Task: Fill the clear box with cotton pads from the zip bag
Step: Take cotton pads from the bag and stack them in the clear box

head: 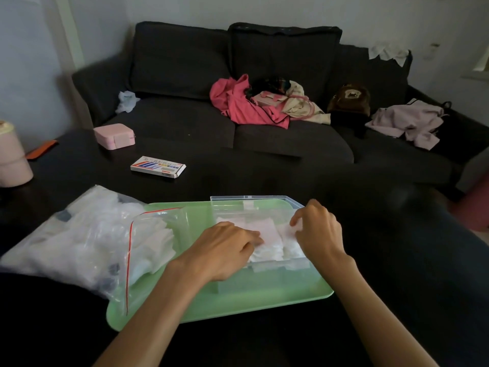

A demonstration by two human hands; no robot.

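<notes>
- Head view, only one there is: the clear box (280, 263) sits on the green tray (238, 300), lid flipped back toward 12 o'clock, already holding a fair pile of cotton pads (267, 239).
- Left hand (225, 250) lies across the box's 9 o'clock side, fingers fairly flat and pressing the pads down, not gripping anything as far as I can see.
- Right hand (316, 229) is at the 3 o'clock side, fingertips pinched on the edge of a pad, looks like it's tucking it in.
- The zip bag (87, 242) is at 9 o'clock from the box, mouth open toward the tray with its red zip line showing, still loaded with pads, a few poking out.
- What could go wrong, my guess: the pads look fluffy and uneven, so if the pressing hand lifts they may spring up and slide over the rim onto the tray.
- Pushing hard on one side could also skid the light box across the smooth tray.
- The bag's open mouth sags over the tray edge, so bumping it with a forearm could dump loose pads.
- Writing: the small carton (158, 167) on the dark table at 11 o'clock has coloured stripes and some print, but it's too small to read.
- No brand visible on the bag, the box or the pink case (114, 136) further back.
</notes>
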